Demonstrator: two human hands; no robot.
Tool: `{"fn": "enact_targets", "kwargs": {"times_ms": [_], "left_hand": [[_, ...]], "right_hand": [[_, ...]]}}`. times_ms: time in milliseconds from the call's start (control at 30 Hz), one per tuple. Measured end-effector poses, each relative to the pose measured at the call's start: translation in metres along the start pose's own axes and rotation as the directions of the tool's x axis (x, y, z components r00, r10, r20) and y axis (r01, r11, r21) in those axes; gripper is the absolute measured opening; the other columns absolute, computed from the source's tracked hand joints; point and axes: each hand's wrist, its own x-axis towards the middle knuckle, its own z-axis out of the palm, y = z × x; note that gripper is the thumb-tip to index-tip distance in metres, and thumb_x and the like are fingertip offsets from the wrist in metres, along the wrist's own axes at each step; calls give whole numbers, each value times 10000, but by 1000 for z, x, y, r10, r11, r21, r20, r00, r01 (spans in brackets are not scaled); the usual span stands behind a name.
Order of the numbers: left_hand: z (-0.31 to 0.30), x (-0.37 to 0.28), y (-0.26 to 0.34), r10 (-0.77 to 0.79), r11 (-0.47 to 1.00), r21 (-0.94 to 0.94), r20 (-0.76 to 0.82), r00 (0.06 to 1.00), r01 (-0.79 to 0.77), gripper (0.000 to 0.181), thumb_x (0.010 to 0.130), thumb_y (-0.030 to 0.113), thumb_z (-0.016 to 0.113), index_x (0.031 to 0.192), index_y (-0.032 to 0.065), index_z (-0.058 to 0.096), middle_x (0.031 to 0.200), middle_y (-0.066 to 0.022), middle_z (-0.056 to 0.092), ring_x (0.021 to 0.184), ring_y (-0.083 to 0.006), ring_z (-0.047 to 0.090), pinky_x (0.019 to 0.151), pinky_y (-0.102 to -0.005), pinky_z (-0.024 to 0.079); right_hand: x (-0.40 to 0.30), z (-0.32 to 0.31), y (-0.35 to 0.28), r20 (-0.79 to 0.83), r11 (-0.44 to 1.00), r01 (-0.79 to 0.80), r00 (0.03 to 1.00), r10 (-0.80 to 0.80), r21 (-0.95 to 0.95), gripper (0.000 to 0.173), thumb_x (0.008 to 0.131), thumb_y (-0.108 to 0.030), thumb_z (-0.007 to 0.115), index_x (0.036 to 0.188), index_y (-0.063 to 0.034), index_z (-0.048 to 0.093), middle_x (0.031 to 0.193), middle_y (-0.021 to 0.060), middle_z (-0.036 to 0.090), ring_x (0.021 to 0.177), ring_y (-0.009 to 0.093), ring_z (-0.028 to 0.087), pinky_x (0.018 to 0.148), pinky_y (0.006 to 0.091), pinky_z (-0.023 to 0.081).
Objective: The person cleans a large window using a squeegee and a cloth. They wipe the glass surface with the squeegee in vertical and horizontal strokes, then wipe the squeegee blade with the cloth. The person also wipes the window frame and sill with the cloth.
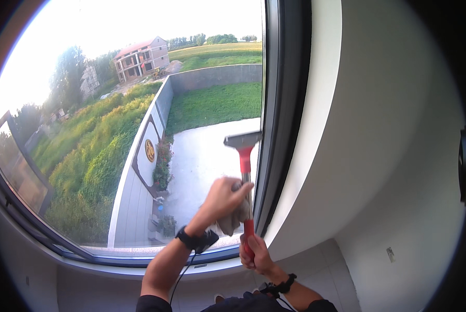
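Observation:
A long-handled scraper (247, 167) with a wide grey blade head and red-and-metal handle stands upright before the window glass (213, 148), its head close to the right frame. My right hand (256, 251) is closed around the red grip at its lower end. Higher up, my left hand (227, 197) has a greyish crumpled cloth (231, 220) under its palm, with the thumb against the metal shaft. Whether the blade touches the glass cannot be told.
The dark window frame (281, 105) runs down the right beside a white wall (373, 128). An open window sash (18, 163) tilts outward at the left. Below is the sill (127, 267). Outside are a walled yard, grass and an unfinished building.

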Motion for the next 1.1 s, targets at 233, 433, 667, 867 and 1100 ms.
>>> {"fn": "enact_targets", "kwargs": {"times_ms": [233,433,667,867,1100], "left_hand": [[-23,23,26,76,997,-4,-97,992,-77,483,1013,406,673,798,-26,708,594,-30,588,550,-90,480,522,-303,398],[-104,83,105,178,983,3,-221,959,-182,468,1014,409,687,761,15,679,604,47,559,568,-28,473,508,-257,366],[-58,57,57,199,979,-11,-122,972,-202,442,1024,370,670,815,-14,736,633,31,599,578,-39,481,529,-260,379],[6,23,29,42,996,-77,-97,994,-50,505,994,391,672,839,-90,684,633,-114,622,587,-124,543,586,-332,475],[16,16,26,7,997,-78,-98,995,-15,489,1009,375,655,827,-77,685,619,-81,607,589,-108,524,566,-333,459]], "right_hand": [[22,15,-44,-14,978,109,994,-113,-176,366,1124,-438,463,1090,-81,535,642,-8,523,438,66,447,393,228,324],[72,80,-150,214,939,315,935,-282,-138,403,1124,-443,453,1114,-46,514,603,-6,474,366,65,357,333,229,263],[51,33,-102,128,929,296,954,-273,-223,346,1129,-377,453,1101,-40,528,753,24,567,459,54,466,391,209,338],[2,6,-64,-82,905,204,964,-251,-372,247,1127,-327,484,1134,-82,512,741,-20,534,515,23,420,459,192,346],[5,-8,-49,-105,820,225,940,-325,-526,307,1131,-363,467,1070,-68,520,640,-34,482,509,34,420,468,216,330]]}}
